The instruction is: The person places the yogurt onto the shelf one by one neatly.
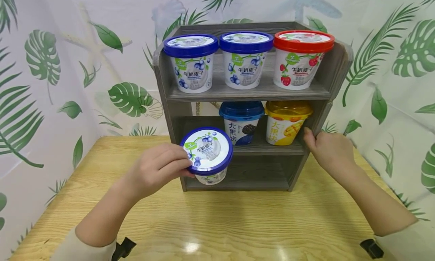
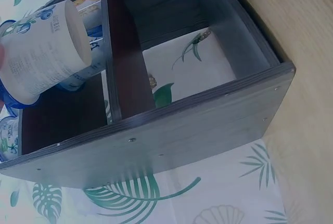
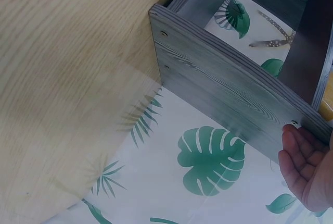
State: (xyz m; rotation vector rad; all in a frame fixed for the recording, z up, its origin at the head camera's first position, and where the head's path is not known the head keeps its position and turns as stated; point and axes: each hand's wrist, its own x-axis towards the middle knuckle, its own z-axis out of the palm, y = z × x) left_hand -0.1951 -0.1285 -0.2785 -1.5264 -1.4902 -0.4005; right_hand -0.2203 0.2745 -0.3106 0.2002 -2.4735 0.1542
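Observation:
My left hand (image 1: 154,170) grips a tub with a blue lid and blueberry pictures (image 1: 208,149), thumb and fingers at its rim. The tub is tilted, its lid facing the head camera, before the left part of the middle tier of a grey wooden shelf (image 1: 251,96). In the left wrist view the same tub (image 2: 44,54) shows its side and base; most of that hand is out of frame. My right hand (image 1: 334,151) holds the shelf's right side panel, thumb at the front edge and bent fingers (image 3: 295,153) against the outer face.
Two blue-lidded tubs (image 1: 193,64) (image 1: 244,64) and a red-lidded strawberry tub (image 1: 300,64) stand on the top tier. On the middle tier are a blue-topped cup (image 1: 242,125) and a yellow-topped cup (image 1: 285,123). The shelf stands on a wooden table (image 1: 217,223) before a leaf-print cloth (image 1: 102,72).

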